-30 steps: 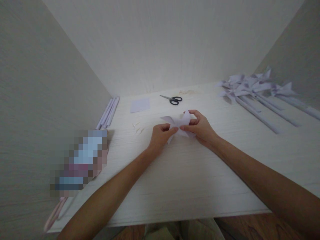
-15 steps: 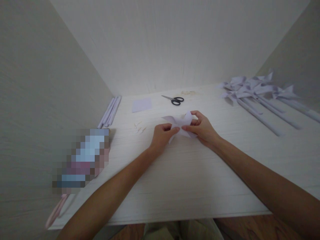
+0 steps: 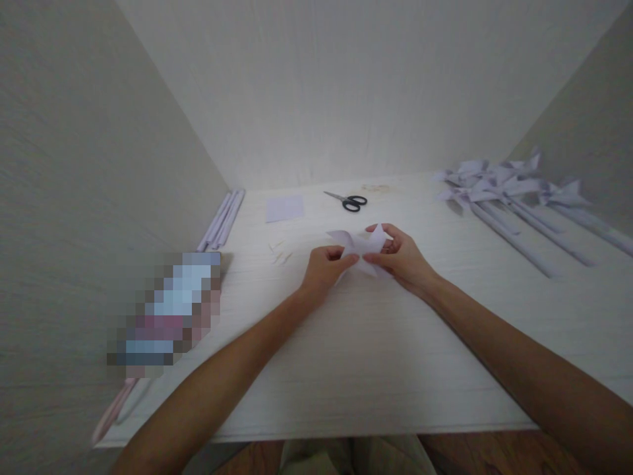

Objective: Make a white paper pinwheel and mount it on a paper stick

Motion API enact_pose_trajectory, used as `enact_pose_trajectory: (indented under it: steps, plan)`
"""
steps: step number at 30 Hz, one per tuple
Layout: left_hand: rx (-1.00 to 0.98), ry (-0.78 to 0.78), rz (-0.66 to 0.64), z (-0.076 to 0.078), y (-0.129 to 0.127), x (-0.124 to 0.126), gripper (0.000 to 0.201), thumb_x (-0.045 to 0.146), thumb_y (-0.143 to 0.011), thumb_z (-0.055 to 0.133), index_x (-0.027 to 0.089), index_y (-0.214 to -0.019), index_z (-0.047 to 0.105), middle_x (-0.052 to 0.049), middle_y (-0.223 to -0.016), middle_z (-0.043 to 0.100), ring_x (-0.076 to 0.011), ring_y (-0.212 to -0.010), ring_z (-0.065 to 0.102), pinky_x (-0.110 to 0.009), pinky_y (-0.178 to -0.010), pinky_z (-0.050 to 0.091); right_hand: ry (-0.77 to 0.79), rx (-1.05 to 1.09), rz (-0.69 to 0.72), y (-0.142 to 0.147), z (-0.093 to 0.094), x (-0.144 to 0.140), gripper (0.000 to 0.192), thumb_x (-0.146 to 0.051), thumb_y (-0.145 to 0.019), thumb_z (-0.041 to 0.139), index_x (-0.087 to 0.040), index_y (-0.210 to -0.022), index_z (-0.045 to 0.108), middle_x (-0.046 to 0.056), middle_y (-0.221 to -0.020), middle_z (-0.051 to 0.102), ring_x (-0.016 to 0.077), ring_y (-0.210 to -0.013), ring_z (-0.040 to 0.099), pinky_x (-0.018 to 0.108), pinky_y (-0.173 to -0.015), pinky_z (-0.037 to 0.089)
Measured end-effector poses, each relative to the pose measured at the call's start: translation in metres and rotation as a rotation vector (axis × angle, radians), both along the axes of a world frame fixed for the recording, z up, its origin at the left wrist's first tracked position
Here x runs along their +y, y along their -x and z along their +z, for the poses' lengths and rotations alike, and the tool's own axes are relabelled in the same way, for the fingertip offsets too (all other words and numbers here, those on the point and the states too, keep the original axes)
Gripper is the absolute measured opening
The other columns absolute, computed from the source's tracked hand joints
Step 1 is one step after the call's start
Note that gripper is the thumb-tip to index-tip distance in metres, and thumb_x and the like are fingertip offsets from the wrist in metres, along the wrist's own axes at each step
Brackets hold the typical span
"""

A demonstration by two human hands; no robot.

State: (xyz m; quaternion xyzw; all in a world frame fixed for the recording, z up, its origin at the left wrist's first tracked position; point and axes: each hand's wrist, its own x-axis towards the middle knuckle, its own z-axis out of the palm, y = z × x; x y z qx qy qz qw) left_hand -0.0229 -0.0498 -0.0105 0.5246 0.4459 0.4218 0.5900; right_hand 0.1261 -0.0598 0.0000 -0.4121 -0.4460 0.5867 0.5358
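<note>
Over the middle of the table, a pale lilac paper pinwheel head (image 3: 363, 247) is held between my two hands, its pointed corners curling up and outward. My left hand (image 3: 324, 269) pinches its left side, thumb on top near the centre. On the other side my right hand (image 3: 399, 256) grips it with the thumb close to the centre and fingers curled behind. The two thumb tips nearly meet. Beyond the hands lie black-handled scissors (image 3: 349, 200), with a flat lilac paper square (image 3: 285, 208) to their left. Several thin, pale toothpick-like pieces (image 3: 280, 253) lie left of my left hand.
Finished-looking paper pinwheels on sticks (image 3: 514, 227) are piled at the right. Several rolled paper tubes (image 3: 221, 220) lie at the back left. A blurred-out object (image 3: 171, 313) with a pink strap rests along the left edge. Walls enclose the table's back and sides.
The view has shifted slightly, so things on the table appear a little to the right. Both hands keep their pinch on the pinwheel head, with only slight finger movement.
</note>
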Motion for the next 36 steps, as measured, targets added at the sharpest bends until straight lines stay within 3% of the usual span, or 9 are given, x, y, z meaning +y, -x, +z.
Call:
enact_pose_trajectory:
  steps: [5, 10, 15, 20, 25, 27, 30, 36]
  plan:
    - [-0.120, 0.047, -0.017, -0.004, 0.003, 0.004, 0.017, 0.028, -0.056, 0.065, 0.013, -0.065, 0.064, 0.000, -0.057, 0.059, -0.0100, -0.051, 0.051, -0.024, -0.053, 0.038, 0.027, 0.024, 0.027, -0.001, 0.004, -0.002, 0.051, -0.018, -0.050, 0.071, -0.023, -0.096, 0.049, -0.005, -0.065, 0.061, 0.0075, -0.051, 0.054, 0.019, -0.049, 0.042]
    - [-0.353, 0.130, -0.072, -0.003, 0.005, 0.010, 0.017, 0.023, -0.051, 0.068, 0.011, -0.062, 0.063, -0.001, -0.057, 0.060, -0.0098, -0.052, 0.052, -0.024, -0.056, 0.039, 0.007, 0.118, -0.026, -0.005, 0.002, 0.003, 0.030, -0.030, -0.062, 0.064, -0.023, -0.090, 0.054, -0.004, -0.068, 0.059, 0.0074, -0.056, 0.054, 0.019, -0.054, 0.044]
    - [-0.484, 0.200, -0.324, 0.005, 0.008, 0.006, 0.026, 0.025, -0.042, 0.073, 0.009, -0.060, 0.063, -0.002, -0.055, 0.060, -0.0087, -0.053, 0.052, -0.022, -0.057, 0.038, 0.045, 0.131, -0.093, -0.008, 0.002, 0.005, 0.019, -0.034, -0.067, 0.057, -0.023, -0.082, 0.057, -0.003, -0.060, 0.056, 0.0095, -0.053, 0.053, 0.022, -0.051, 0.044]
    - [-0.477, 0.237, -0.609, 0.011, 0.013, -0.001, 0.029, 0.026, -0.037, 0.076, 0.009, -0.056, 0.062, -0.001, -0.053, 0.060, -0.0084, -0.049, 0.052, -0.021, -0.051, 0.036, 0.001, -0.122, -0.104, -0.003, 0.002, 0.002, 0.018, -0.030, -0.060, 0.064, -0.022, -0.075, 0.058, -0.002, -0.055, 0.057, 0.0099, -0.044, 0.049, 0.022, -0.038, 0.036]
    - [-0.425, 0.271, -0.769, 0.012, 0.017, -0.001, 0.027, 0.022, -0.036, 0.076, 0.009, -0.055, 0.062, -0.001, -0.053, 0.060, -0.0079, -0.046, 0.050, -0.021, -0.048, 0.036, -0.035, -0.306, -0.131, 0.008, 0.003, 0.010, 0.020, -0.030, -0.050, 0.071, -0.020, -0.060, 0.057, -0.005, -0.045, 0.052, 0.0075, -0.038, 0.042, 0.020, -0.036, 0.031]
    - [-0.399, 0.273, -0.812, 0.012, 0.018, -0.002, 0.024, 0.019, -0.037, 0.076, 0.010, -0.054, 0.062, 0.000, -0.052, 0.059, -0.0084, -0.046, 0.050, -0.021, -0.047, 0.036, -0.106, -0.378, -0.108, 0.015, 0.005, 0.020, 0.019, -0.029, -0.052, 0.070, -0.018, -0.060, 0.058, -0.005, -0.047, 0.052, 0.0071, -0.040, 0.042, 0.020, -0.037, 0.030]
    - [-0.387, 0.281, -0.874, 0.014, 0.020, -0.003, 0.026, 0.017, -0.035, 0.076, 0.010, -0.056, 0.063, -0.001, -0.053, 0.061, -0.0101, -0.048, 0.053, -0.021, -0.049, 0.039, -0.277, -0.534, 0.031, 0.034, 0.010, 0.039, 0.015, -0.027, -0.056, 0.068, -0.016, -0.061, 0.059, -0.003, -0.052, 0.054, 0.0074, -0.045, 0.044, 0.021, -0.042, 0.032]
    - [-0.357, 0.294, -0.930, 0.015, 0.024, -0.002, 0.031, 0.019, -0.032, 0.077, 0.012, -0.059, 0.065, -0.001, -0.055, 0.063, -0.0119, -0.051, 0.055, -0.022, -0.052, 0.042, -0.493, -0.716, 0.329, 0.094, 0.012, 0.061, 0.013, -0.028, -0.062, 0.064, -0.016, -0.066, 0.062, -0.002, -0.056, 0.055, 0.0091, -0.051, 0.047, 0.022, -0.047, 0.035]
